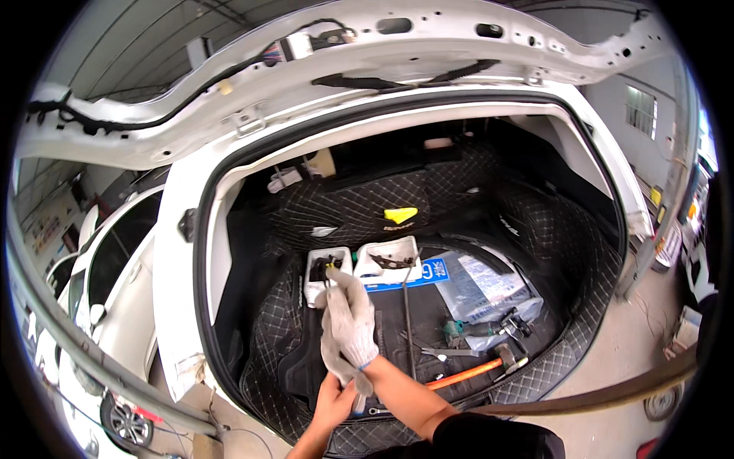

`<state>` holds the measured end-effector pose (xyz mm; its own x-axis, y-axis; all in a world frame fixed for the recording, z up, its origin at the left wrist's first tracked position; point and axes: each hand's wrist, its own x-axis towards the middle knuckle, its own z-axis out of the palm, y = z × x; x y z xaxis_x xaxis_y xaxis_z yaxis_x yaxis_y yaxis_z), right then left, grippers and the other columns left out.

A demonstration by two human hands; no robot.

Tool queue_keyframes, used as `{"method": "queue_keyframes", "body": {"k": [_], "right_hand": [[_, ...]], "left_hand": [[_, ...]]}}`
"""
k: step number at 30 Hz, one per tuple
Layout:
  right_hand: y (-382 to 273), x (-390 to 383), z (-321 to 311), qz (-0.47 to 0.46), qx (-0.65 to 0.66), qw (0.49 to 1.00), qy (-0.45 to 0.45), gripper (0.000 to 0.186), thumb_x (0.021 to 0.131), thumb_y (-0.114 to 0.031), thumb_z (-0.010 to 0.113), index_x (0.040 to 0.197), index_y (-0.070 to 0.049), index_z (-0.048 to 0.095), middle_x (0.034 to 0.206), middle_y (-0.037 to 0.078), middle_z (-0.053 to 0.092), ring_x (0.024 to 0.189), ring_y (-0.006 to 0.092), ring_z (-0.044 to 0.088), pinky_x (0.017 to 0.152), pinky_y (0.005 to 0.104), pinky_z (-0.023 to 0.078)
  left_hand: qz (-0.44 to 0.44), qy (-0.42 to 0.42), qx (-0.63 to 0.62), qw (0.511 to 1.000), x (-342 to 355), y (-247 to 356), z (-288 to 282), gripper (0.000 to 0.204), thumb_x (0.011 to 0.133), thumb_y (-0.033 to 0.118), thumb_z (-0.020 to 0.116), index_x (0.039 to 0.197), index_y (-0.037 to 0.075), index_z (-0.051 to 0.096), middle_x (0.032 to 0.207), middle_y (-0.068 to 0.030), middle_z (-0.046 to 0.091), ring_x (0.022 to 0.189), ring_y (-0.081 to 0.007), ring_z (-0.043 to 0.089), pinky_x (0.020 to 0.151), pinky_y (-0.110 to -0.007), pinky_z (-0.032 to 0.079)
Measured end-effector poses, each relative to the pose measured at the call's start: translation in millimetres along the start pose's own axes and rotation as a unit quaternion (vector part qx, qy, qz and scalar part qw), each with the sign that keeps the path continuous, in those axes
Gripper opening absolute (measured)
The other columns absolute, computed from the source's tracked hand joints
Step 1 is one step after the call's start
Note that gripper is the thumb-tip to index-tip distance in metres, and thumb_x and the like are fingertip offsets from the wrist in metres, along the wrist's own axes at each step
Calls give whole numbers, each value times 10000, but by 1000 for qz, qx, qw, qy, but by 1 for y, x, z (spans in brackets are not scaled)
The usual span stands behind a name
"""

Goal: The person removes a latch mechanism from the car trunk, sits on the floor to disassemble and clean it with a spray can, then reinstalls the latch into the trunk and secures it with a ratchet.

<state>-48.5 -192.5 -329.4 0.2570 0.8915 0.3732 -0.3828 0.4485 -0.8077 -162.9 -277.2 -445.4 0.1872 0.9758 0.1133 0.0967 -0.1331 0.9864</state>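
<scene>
The bare left hand [333,402] is closed on the near end of a loose pale glove [330,358], whose long axis runs away and slightly left. The gloved right hand [355,317] lies along its right side, fingers close together; whether they grip it, I cannot tell. Just beyond the fingertips sits a white tray [314,292].

Left hand [332,403] partly hidden by glove [340,359], right sleeve [493,439] cut off
</scene>
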Motion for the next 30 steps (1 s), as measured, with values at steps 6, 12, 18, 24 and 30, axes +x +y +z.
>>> {"method": "queue_keyframes", "body": {"k": [6,12,18,24,30], "right_hand": [[36,-59,-3,8,-3,985,-170,528,943,-57,477,1457,-19,363,1003,125,661,738,118,585,672,270,515],[-3,-126,-11,-275,-58,939,-197,535,810,-168,590,1276,76,495,1088,228,629,860,286,644,768,387,541],[16,-226,-7,-233,-226,917,-232,258,765,-23,598,1022,-13,600,851,126,651,685,288,630,628,372,517],[63,-394,-14,-52,-358,900,-243,265,794,-211,744,979,-74,611,807,92,630,664,252,639,605,384,508],[47,-502,29,93,-532,808,-235,371,928,-408,600,1106,-83,572,925,182,661,835,359,663,709,451,526]], "left_hand": [[-118,127,-181,968,-111,-76,-29,320,1005,213,525,1253,11,522,986,-77,638,799,-170,616,662,-321,508],[-195,93,-311,925,-163,-78,-40,478,1023,469,422,1192,35,533,861,-75,591,689,-204,559,602,-356,455],[-179,-16,-475,861,-188,-89,-83,544,1017,551,368,1172,64,554,815,-73,559,688,-222,498,639,-377,395],[-232,-53,-461,855,-254,-117,-146,495,1025,506,402,1201,76,570,960,-82,617,833,-243,572,724,-421,450],[-267,-38,-344,900,-319,-124,-143,483,1033,403,460,1285,-2,541,1240,-97,617,1121,-240,593,974,-394,458]]}}
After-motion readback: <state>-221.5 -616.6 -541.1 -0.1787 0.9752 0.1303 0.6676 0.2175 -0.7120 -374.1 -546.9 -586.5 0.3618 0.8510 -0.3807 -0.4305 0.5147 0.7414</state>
